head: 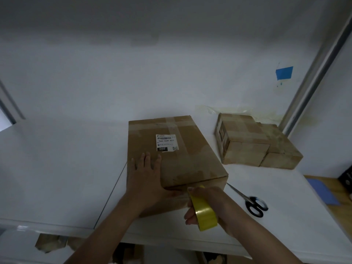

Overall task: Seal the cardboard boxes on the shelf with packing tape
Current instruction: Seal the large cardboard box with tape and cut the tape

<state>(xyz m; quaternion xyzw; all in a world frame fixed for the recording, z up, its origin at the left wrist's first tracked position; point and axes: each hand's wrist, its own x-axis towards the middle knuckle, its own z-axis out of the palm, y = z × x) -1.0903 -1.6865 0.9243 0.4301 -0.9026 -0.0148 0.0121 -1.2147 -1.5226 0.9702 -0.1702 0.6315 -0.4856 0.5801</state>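
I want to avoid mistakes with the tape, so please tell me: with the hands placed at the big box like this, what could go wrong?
1. Only the flat left hand steadies the box; pulling the tape roll in the right hand may slide it on the smooth shelf.
2. The scissors lie off to the right, and both hands are busy, so cutting may let the tape twist or stick to itself.

Brown cardboard box (190,161), yellow tape roll (204,211)
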